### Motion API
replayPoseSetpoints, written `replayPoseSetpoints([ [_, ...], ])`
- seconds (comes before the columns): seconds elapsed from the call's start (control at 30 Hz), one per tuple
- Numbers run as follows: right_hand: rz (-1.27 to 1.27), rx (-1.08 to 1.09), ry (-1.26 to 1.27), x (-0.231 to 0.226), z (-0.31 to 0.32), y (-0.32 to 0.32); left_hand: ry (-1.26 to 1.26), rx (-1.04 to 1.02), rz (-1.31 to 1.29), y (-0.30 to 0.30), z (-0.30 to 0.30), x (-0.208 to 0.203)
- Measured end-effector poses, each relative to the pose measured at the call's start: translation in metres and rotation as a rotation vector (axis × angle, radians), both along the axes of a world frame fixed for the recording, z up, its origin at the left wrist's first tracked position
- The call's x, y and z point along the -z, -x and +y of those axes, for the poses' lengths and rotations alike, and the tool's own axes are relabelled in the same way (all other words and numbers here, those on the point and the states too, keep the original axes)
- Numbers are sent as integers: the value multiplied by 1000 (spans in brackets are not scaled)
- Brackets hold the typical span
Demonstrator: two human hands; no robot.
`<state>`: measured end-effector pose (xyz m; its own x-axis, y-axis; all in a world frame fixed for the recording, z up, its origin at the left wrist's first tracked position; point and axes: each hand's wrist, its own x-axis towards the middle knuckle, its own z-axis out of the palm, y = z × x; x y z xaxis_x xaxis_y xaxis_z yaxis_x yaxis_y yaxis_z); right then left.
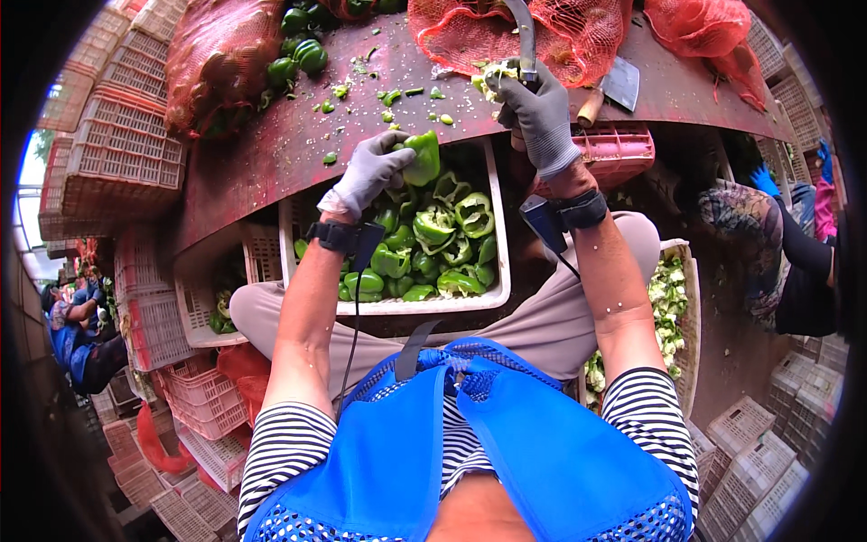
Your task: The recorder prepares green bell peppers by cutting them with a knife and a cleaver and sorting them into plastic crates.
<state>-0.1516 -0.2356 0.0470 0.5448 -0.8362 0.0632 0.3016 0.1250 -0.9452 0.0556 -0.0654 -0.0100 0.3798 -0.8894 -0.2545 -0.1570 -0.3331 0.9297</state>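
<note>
My left hand [368,172], in a pale glove, is closed on a green bell pepper [422,159] above a white crate [492,303] of cut, hollow peppers [433,226]. Up at the right, my right hand [539,117] in a grey glove grips a tool with a dark, curved blade [525,36] pointing away from me. A pale, seedy pepper core [492,77] shows beside its fingers; whether they hold it too I cannot tell. The tool's handle is mostly hidden in the glove.
The red table [298,194] carries seeds, green scraps and red mesh sacks [226,72]. A cleaver [620,86] lies near its right edge. Pepper cores fill a crate [691,352] by my right thigh. Stacked crates [126,144] stand left; other people [768,235] sit at both sides.
</note>
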Motion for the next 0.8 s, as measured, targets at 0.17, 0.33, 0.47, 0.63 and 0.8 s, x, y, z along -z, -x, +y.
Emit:
replayPoseSetpoints([
  [0.17,10,-102,-58,-8,10,-2,-219,-158,89,16,53,51],
  [0.33,-28,-146,93,-40,24,22,-401,-317,-823,16,64,111],
  [0.47,158,-157,319,-82,-7,76,-217,-258,-965,20,62,93],
  [0.63,743,143,649,-89,-16,186,-363,306,-1253,64,57,93],
  [0.8,1327,250,371,-30,30,315,-429,288,-1128,66,61,113],
])
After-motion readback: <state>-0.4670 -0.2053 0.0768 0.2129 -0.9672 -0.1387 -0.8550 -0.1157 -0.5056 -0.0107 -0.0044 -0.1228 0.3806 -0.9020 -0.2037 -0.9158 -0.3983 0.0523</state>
